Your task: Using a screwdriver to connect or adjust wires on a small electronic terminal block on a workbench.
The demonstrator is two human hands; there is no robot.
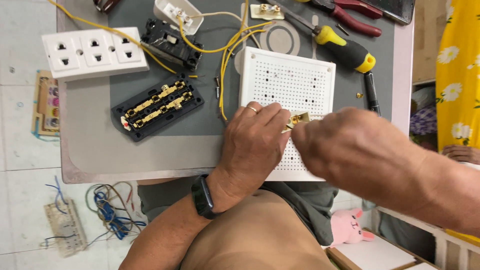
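grey table (95,145) | white perforated board (290,82) | white triple socket (95,52) | black socket base (157,106) | yellow-handled screwdriver (345,49) | red pliers (355,15)

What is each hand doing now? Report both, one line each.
Left hand: fingers closed on a small brass-and-cream part, over the white perforated board.
Right hand: at the same part; grip cannot be told.

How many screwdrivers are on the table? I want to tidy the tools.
1: a yellow-and-black-handled screwdriver lies at the table's far right, beside red-handled pliers. The hands may hide another.
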